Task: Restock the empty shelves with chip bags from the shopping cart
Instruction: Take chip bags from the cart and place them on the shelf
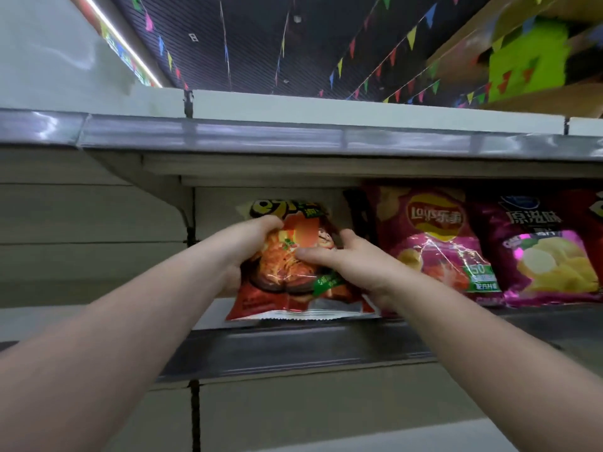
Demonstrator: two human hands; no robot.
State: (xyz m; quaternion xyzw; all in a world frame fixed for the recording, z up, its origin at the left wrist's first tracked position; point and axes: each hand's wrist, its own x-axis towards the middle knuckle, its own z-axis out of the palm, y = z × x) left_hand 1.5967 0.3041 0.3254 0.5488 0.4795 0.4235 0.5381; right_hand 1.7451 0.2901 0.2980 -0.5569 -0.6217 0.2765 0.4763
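Note:
A red-orange chip bag (293, 275) stands upright on the grey shelf (293, 347), its sealed bottom edge at the shelf's front. My left hand (241, 252) grips the bag's left side, fingers curled over its upper left corner. On the bag's right side my right hand (346, 259) holds it, thumb across the front and fingers behind. To the right stand a pink Lay's bag (437, 243) and a purple chip bag (548, 252). The shopping cart is out of view.
An upper shelf (293, 135) overhangs the bags closely. Left of the held bag the shelf runs on past a bracket (176, 203) with bare back panels. Coloured pennant strings hang under the dark ceiling. Another shelf unit with a green box (528, 57) is at the upper right.

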